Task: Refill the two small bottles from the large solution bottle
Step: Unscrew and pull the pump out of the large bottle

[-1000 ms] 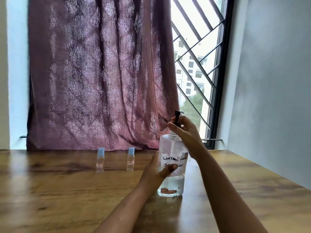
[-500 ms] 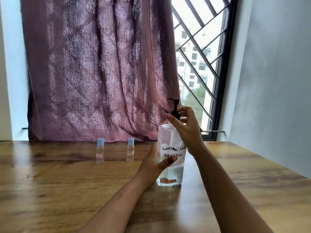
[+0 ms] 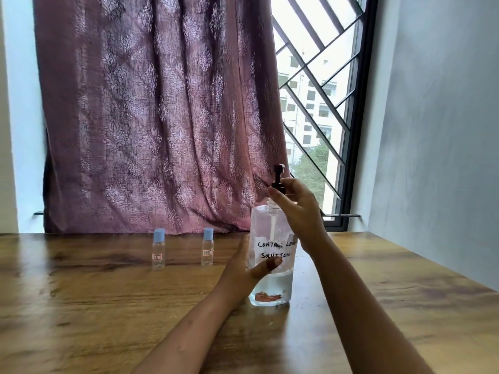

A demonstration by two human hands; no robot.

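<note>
Spillage is the main risk: the left hand wraps the contact lens solution bottle, lower centre on the table, while the right hand pinches its black pump top. A careless twist could tip it. Both capped small bottles stand well left.

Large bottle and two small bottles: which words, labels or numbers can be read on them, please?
"CONTA.. LEN" / "SOLUTION": handwritten on the white label of the large bottle; the first line is partly unclear, its end hidden.
"18", uncertain: small label on the left small bottle.
Small label on the right small bottle: too blurred to read.
</note>
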